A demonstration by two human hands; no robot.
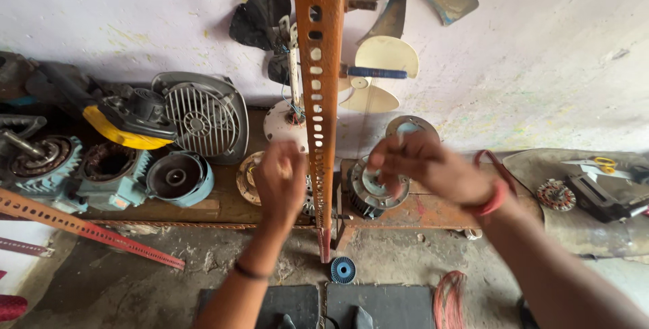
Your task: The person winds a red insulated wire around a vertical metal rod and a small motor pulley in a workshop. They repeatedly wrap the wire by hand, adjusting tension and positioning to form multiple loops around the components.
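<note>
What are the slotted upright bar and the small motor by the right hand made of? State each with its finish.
Slotted upright bar: likely steel angle, orange paint worn and rusty, with punched slots. Small motor under the right hand: seemingly bare grey metal, dull and grimy; blur hides details.

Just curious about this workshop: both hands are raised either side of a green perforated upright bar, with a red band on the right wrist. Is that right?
Not quite. The bar is orange, not green, as the head view shows. The rest holds: the left hand and right hand are raised either side of it, and a red band sits on the right wrist.
</note>
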